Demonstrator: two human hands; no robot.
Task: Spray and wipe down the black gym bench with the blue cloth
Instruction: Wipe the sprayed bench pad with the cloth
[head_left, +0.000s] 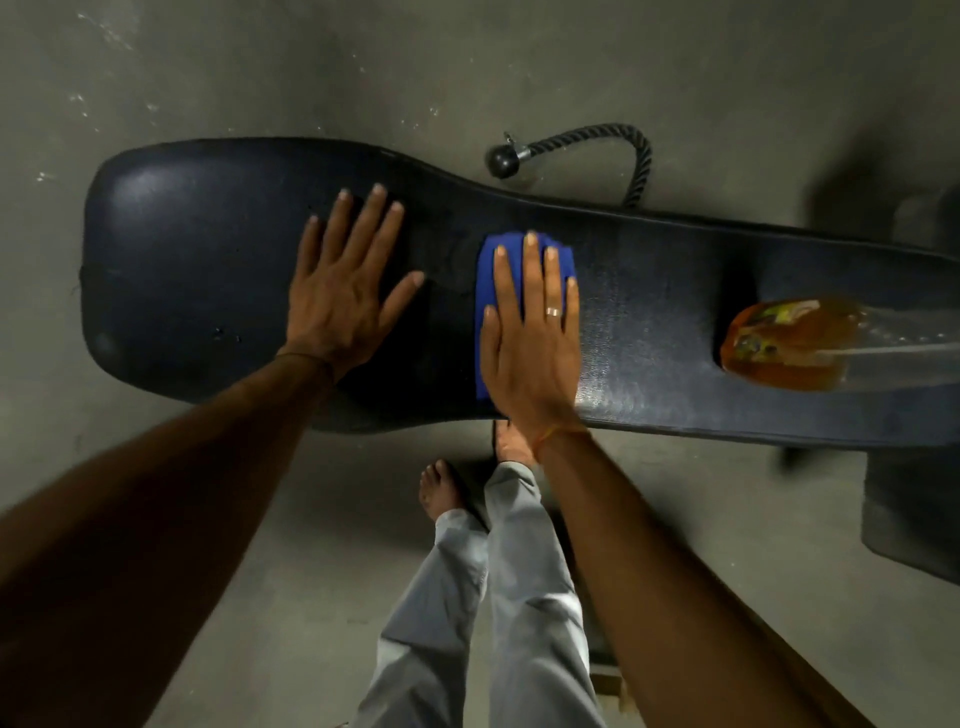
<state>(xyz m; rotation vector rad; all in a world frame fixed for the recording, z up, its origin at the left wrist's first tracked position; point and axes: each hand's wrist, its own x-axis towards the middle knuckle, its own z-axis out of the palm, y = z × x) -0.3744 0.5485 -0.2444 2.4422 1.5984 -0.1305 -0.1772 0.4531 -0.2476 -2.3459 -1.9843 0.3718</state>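
Two bare arms reach down from the near edge onto a long black padded bench (208, 249), which runs across the view over a grey concrete floor (260, 62). The bench is wide and rounded at its left end and narrows toward the right, where its surface shows a damp sheen near the front edge.

Below the bench stand the person's legs in light grey trousers (498, 597), with bare feet on the floor just under the bench's front edge.

At the far right, a clear plastic bottle (810, 345) of amber liquid lies on its side on the bench, its base toward the middle; the rest of it blurs out toward the frame's edge.

The left hand (343, 291) rests flat on the wide part of the bench, palm down, fingers spread apart and holding nothing. The right hand (530, 332) lies just to its right, palm down with the fingers straight and close together, pressing on the blue cloth (488, 280) rather than gripping it. The cloth sits folded near the middle of the bench, showing past the fingertips and along the thumb side of the hand.

Beyond the bench's far edge, a black twisted rope handle (636, 156) with a ball end and metal fitting lies curved on the floor.

A ring (553, 312) sits on one finger of the right hand, and a thin orange thread circles that wrist.
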